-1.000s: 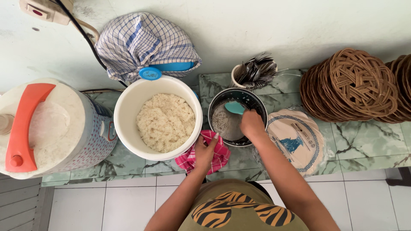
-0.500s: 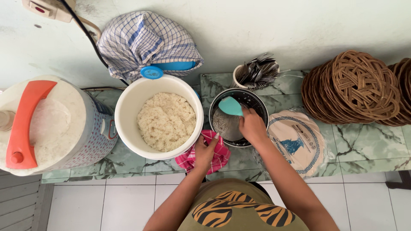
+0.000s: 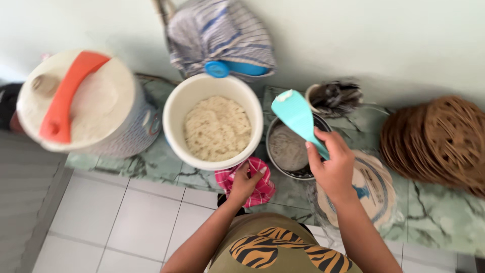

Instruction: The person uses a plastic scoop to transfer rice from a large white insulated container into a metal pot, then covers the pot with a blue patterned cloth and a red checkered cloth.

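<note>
— Moved just now? The teal rice paddle (image 3: 297,117), lifted up out of the dark metal pot (image 3: 293,147). Was down low inside a moment ago, with the blade near the bottom. Now held high above the pot's rim, blade tipped toward the white bucket of rice (image 3: 216,126).

— Held how?

— Clamped tight by the right hand (image 3: 333,169), fingers curled round the handle. A tiny white bit stuck on the tip.

— And the left hand (image 3: 245,181)?

— Same spot as before. Closed on the pink checked cloth (image 3: 255,184), pinching it at the counter's edge, just below the white bucket.

— So, the work?

— Looks like a lift between the pot and the rice. Nothing much on the blade, so probably no scoop carried yet.

— Hard to see anything?

— Plenty. Blurry all over. Spoons or forks in the cup (image 3: 333,96) behind the paddle, can't say which. Grey stuff inside the pot, water or rice, can't tell. Paddle handle hidden in the fist. Woven mats (image 3: 437,141) cut off at the right. Big cooler with the orange handle (image 3: 76,101) smeared at the left.
</note>
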